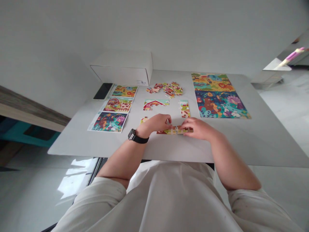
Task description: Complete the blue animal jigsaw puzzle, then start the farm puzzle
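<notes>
My left hand point(162, 122), with a black watch on its wrist, rests with curled fingers on the left part of a bottom strip of joined puzzle pieces point(175, 130). At the strip's right end, the fingers of my right hand point(196, 128) close on a piece there. Above my left hand lies a joined section with a red barn roof point(154, 103). A narrow upright section with a red vehicle point(184, 108) lies above my right hand. Another small section point(144, 120) is partly hidden behind my left hand.
Loose puzzle pieces point(170, 89) are heaped farther back. A picture sheet point(112, 109) and a black phone point(103, 91) lie left, before a white box point(123, 75). Two finished-looking animal pictures point(219, 103) lie right. The grey table's point(178, 151) front edge is near my body.
</notes>
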The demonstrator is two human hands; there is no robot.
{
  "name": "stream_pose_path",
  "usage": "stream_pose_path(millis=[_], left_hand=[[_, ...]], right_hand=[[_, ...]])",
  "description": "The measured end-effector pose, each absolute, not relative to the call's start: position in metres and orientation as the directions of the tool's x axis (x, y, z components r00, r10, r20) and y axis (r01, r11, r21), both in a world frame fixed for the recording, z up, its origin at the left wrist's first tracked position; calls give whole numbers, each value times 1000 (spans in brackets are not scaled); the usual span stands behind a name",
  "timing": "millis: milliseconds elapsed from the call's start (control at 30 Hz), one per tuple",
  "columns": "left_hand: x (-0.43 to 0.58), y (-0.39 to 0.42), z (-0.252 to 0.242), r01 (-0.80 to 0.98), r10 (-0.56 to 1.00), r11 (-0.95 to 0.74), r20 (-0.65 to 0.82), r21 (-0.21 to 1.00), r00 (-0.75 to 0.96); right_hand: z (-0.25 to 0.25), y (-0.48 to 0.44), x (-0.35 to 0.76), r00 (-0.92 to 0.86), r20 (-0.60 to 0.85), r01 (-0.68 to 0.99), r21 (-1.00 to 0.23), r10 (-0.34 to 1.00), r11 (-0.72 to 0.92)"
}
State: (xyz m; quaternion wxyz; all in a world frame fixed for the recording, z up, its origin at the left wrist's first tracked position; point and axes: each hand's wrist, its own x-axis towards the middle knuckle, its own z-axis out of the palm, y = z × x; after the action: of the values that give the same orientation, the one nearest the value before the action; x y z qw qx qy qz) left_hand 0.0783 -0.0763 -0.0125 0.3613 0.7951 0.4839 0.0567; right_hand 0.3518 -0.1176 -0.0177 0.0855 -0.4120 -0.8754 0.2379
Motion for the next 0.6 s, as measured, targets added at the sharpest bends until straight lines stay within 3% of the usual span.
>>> stream_pose_path(millis=[100, 267, 600], left_hand=[[78, -77, -13, 722, 779, -218, -328, 657, 534], [79, -77, -16, 688, 777, -239, -289, 686, 559], [84, -78, -10, 789, 778, -374, -298, 488, 553]], right_hand=[[-19, -117, 349, -647, -64, 694, -464, 760, 551], [-21, -118, 344, -646, -53, 696, -450, 761, 559], [-34, -118, 343, -668, 62, 647, -445, 742, 619]])
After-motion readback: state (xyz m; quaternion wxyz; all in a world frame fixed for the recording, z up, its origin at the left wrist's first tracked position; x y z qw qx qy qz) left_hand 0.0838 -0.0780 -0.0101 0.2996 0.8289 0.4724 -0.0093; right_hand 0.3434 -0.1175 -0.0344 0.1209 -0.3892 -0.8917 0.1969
